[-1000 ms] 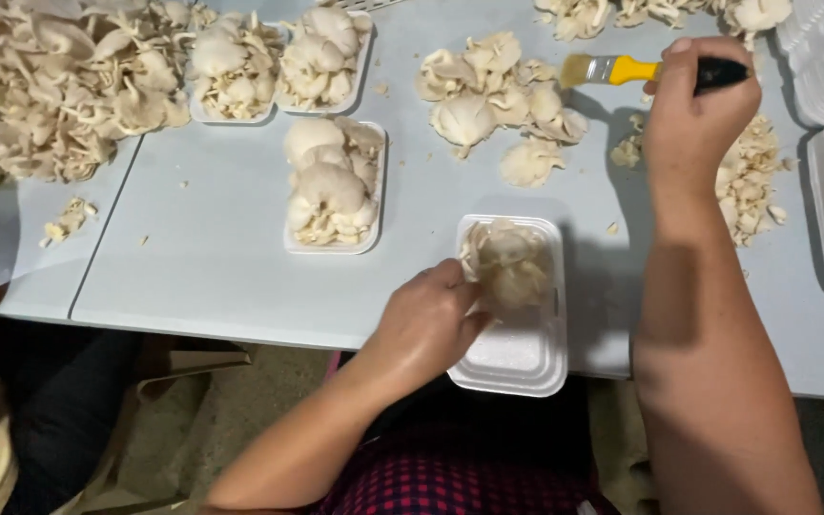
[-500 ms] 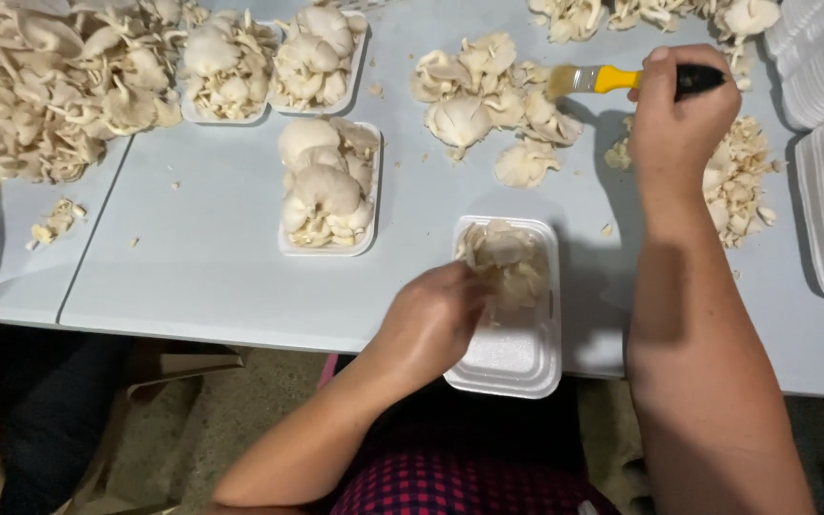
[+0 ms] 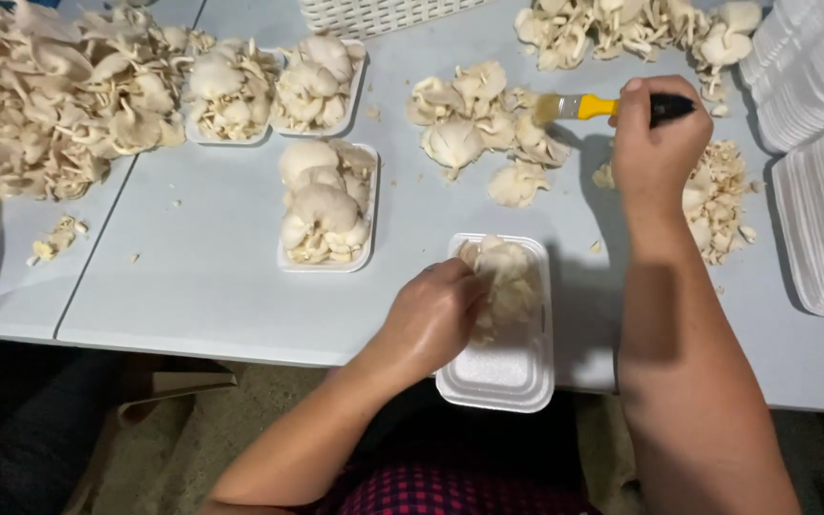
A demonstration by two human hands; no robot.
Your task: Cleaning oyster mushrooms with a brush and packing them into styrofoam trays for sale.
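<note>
Filled mushroom trays [image 3: 326, 205], white basket [image 3: 383, 14]

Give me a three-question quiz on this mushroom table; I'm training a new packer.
1. True or false: the right hand holds a brush.
2. What does the left hand touch?
3. How many filled trays lie beyond the near tray: A two, B three, C five?

Key: 1 true. 2 the mushrooms in the near tray. 3 B.
</note>
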